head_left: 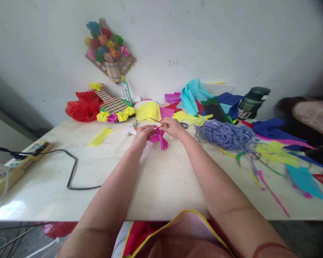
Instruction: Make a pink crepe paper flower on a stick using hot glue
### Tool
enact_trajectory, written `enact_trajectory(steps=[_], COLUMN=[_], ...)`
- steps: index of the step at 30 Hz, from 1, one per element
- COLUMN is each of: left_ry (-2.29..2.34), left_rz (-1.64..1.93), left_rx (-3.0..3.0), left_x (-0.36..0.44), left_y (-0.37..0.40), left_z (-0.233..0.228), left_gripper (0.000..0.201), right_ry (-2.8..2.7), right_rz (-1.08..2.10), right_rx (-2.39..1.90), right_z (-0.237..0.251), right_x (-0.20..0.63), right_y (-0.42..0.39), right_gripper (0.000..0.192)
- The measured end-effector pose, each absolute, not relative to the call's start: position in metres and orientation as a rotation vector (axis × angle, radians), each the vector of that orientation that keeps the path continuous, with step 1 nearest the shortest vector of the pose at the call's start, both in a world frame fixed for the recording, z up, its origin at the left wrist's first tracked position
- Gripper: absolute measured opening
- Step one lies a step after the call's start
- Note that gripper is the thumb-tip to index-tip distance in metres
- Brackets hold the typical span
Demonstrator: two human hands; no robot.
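Note:
My left hand (143,134) and my right hand (173,127) meet above the middle of the pale table (156,186). Between them they pinch a folded magenta crepe paper piece (159,138) that hangs down toward the table. My right hand also grips a thin wooden stick (156,121) that points up and to the left. A tangle of lilac cord (224,134) lies just right of my right hand.
Loose crepe paper sheets (193,95) in several colours cover the far and right side. A yellow strip (100,137), a white glue gun (130,130), scissors (184,125), a dark green jar (251,103), a glue bottle (126,90), a red bag (83,106), a power strip (18,163) with black cable (71,172).

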State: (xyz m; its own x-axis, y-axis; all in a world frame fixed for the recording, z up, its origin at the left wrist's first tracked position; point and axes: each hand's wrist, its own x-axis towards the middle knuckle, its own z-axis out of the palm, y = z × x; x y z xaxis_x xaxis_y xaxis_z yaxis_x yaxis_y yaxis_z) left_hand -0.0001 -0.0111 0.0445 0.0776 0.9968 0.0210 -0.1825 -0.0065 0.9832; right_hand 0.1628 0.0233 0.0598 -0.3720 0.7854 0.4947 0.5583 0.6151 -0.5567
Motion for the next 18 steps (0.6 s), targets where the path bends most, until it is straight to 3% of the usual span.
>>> enact_trajectory(steps=[18], left_ry=[1.038], left_rz=[1.295], left_rx=[1.15], left_x=[-0.0008], left_y=[-0.0077], left_z=[0.0382], left_gripper=[0.017], right_ry=[-2.047], right_rz=[0.435], right_rx=[-0.878], right_z=[0.0558], right_x=[0.1605], right_y=[0.0267], right_gripper=[0.004])
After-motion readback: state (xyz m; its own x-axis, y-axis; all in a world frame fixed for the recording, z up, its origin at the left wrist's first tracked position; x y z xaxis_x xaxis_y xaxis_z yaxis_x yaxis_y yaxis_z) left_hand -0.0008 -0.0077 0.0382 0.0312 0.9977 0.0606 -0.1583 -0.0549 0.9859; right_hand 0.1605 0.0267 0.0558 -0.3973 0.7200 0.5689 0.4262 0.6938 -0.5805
